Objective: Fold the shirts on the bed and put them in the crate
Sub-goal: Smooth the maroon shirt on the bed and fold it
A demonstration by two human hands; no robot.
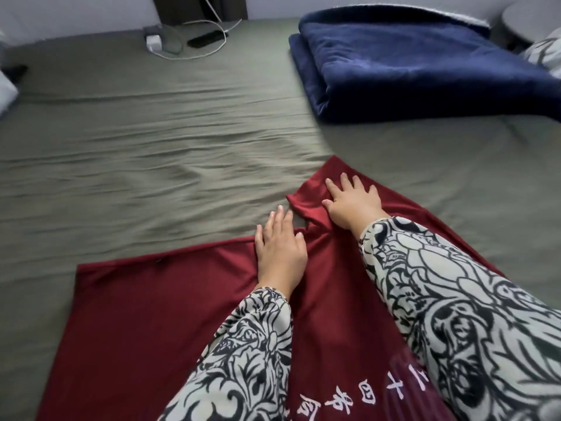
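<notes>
A shirt (170, 305) lies spread on the near part of the bed (151, 141). Both hands rest flat on it, the left hand (280, 253) just left of and nearer than the right hand (353, 205). A folded blanket (419, 65) lies on the bed far right. At the far edge, left of the blanket, sit a charger (153, 42), its cable (212, 34) and a phone (206, 38).
</notes>
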